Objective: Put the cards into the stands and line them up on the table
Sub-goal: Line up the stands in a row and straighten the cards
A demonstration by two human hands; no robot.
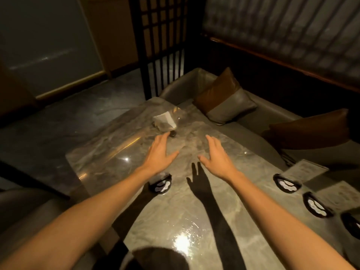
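Nearest the camera, two bare forearms run up from the bottom corners of the frame toward its middle, over a glossy marbled surface [175, 221]. The left hand [159, 151] and the right hand [218, 156] both hover flat above it, palms down, fingers straight and spread a little, holding nothing.

The task looks barely begun. Dark oval stands with pale centres lie on the surface: one just below the left wrist [160, 184], and a row at the right edge of the frame, the first [287, 184], the second [316, 207] and a third [352, 225] cut off by the frame. None of them shows an upright card. The three at the right lie along a diagonal that falls from centre right toward the lower right corner, each with its long axis running roughly along that same line; the one by the left wrist lies well apart from them, its long axis tilted toward the upper right. Whether that row counts as lined up I cannot tell.

Above the left fingertips, in the upper middle of the frame, a pale folded sheet in a clear holder [165, 119] stands with a small dark round piece [172, 134] at its foot; blur hides what it is. A grey rectangular sheet [303, 170], possibly a card, lies flat at right, just above the row, its long axis running toward the upper right.

By my judgement, fitting the cards is all left to do.
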